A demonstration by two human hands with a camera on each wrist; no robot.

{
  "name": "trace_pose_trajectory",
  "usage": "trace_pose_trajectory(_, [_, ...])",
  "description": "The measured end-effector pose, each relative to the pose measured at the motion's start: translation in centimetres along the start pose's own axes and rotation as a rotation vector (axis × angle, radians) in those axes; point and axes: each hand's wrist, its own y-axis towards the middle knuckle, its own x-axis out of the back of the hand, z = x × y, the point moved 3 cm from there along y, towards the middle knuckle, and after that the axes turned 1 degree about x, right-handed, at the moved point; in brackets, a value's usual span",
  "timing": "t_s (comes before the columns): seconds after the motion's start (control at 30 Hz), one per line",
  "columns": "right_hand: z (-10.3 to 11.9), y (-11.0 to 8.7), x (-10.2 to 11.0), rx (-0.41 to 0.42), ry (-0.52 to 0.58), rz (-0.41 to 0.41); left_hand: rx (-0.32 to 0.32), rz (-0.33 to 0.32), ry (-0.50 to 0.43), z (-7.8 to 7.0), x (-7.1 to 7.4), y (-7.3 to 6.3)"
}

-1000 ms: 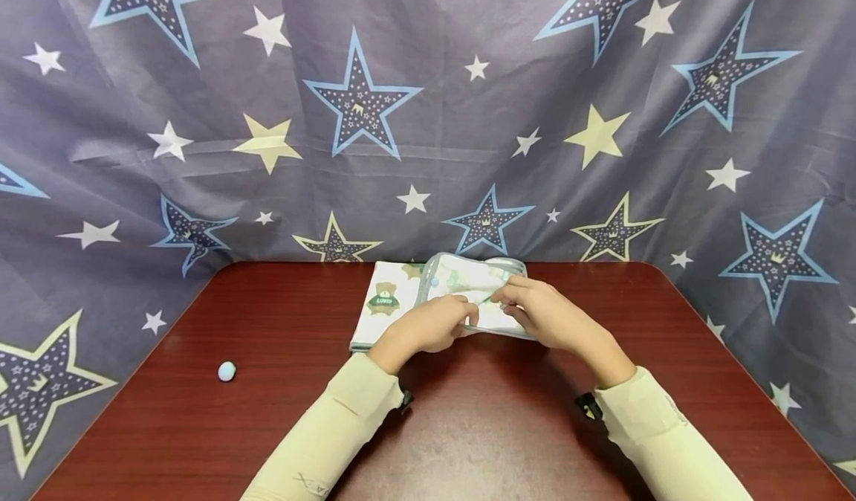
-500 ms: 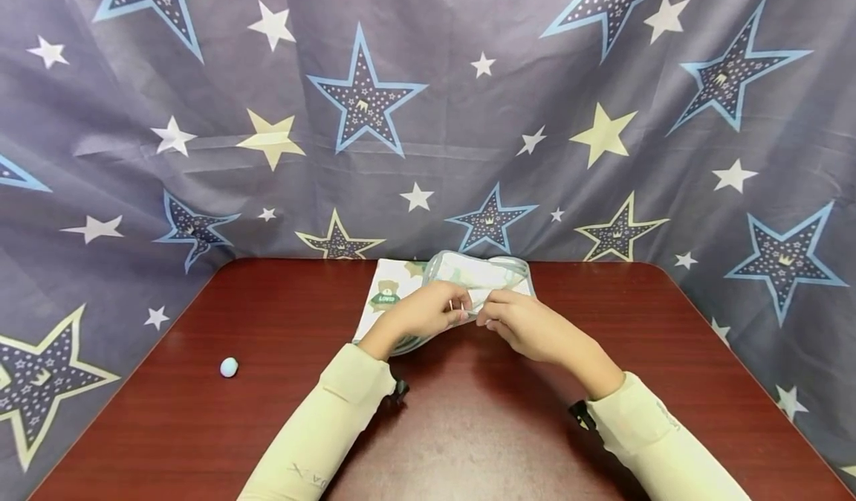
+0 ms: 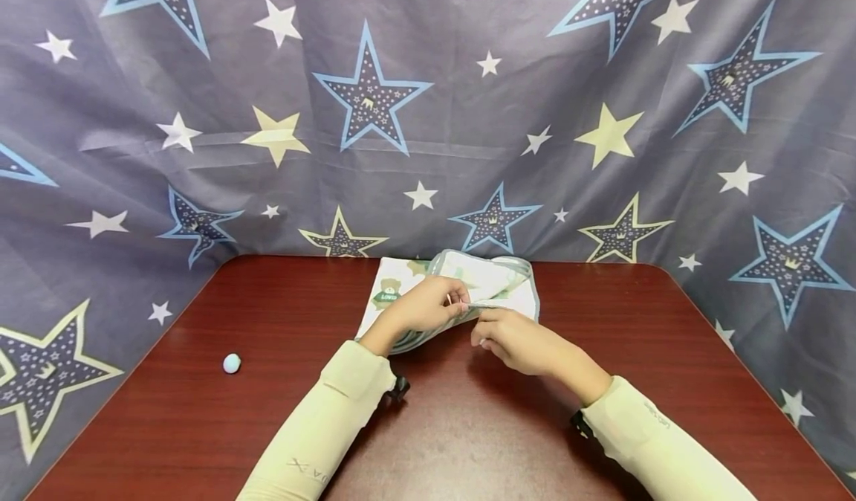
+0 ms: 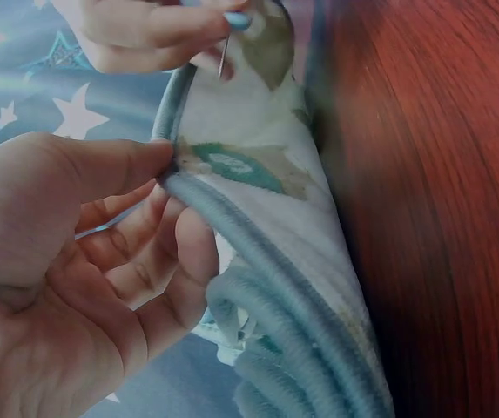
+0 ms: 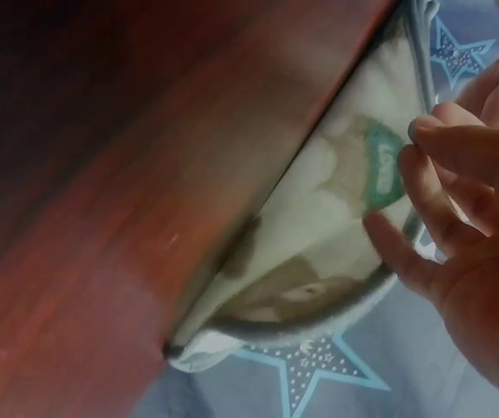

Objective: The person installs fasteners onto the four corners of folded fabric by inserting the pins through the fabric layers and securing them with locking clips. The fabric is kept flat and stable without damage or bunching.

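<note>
A white cloth (image 3: pixel 521 300) with bear prints and a grey-blue border lies folded at the far side of the table. My left hand (image 3: pixel 428 304) pinches its front border between thumb and fingers, and in the left wrist view the border (image 4: pixel 232 218) runs up to the fingertips. Just in front of the cloth, my right hand (image 3: pixel 511 337) has its thumb and fingers together. In the left wrist view a thin pin (image 4: pixel 223 57) with a light-blue end shows at the right hand's fingertips. The right wrist view shows those fingertips (image 5: pixel 419 131) right by the cloth's border.
A small light-blue ball (image 3: pixel 231 363) sits on the left of the dark red wooden table (image 3: pixel 301 322). A grey curtain (image 3: pixel 428 114) with star prints hangs directly behind the table's back edge.
My right hand has drawn back from over the cloth to its front edge, moving left. My left hand has shifted slightly up and now lifts the cloth's front border.
</note>
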Motion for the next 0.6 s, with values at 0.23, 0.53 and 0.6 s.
trace_pose_trajectory(0.23, [-0.9, -0.3, 0.7, 0.036, -0.033, -0.114, -0.017, 0.004, 0.021, -0.2, 0.2, 0.1])
trace_pose_trajectory(0.53, [-2.1, -0.5, 0.8, -0.074, -0.007, -0.159, -0.023, 0.021, 0.018, -0.4, 0.2, 0.0])
trace_pose_trajectory(0.6, [-2.3, -0.5, 0.8, -0.101, 0.003, -0.154, -0.025, 0.022, 0.021, -0.4, 0.2, 0.1])
